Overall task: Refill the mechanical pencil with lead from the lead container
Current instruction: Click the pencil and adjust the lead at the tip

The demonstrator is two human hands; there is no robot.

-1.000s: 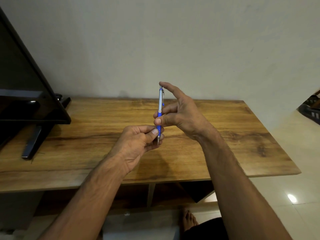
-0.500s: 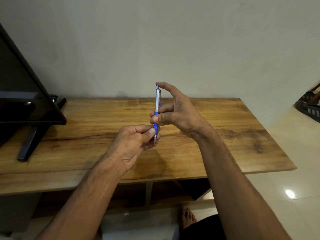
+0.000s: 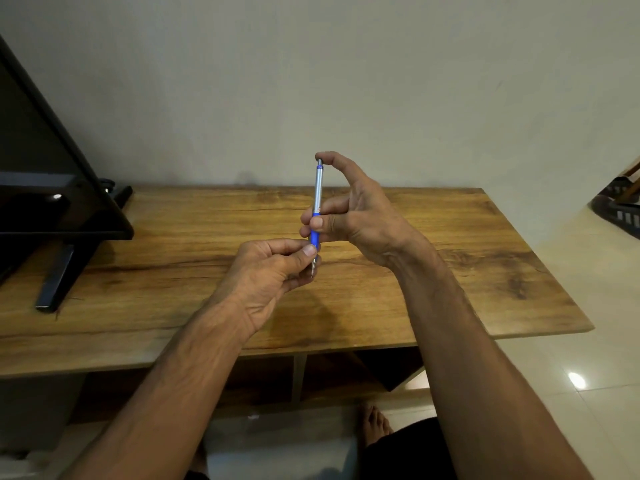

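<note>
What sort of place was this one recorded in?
Likely a home living room: a TV on its stand sits on a low wooden table against a plain wall, with tiled floor alongside.

I'm in a home living room: a flat-screen television (image 3: 41,174) on its stand at the frame's left, a wooden TV console (image 3: 433,244) against a plain wall, tiled floor (image 3: 571,393) lower right.

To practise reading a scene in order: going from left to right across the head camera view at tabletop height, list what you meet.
Television on its stand → left hand → mechanical pencil, held upright → right hand → bare right end of the wooden table.
</note>
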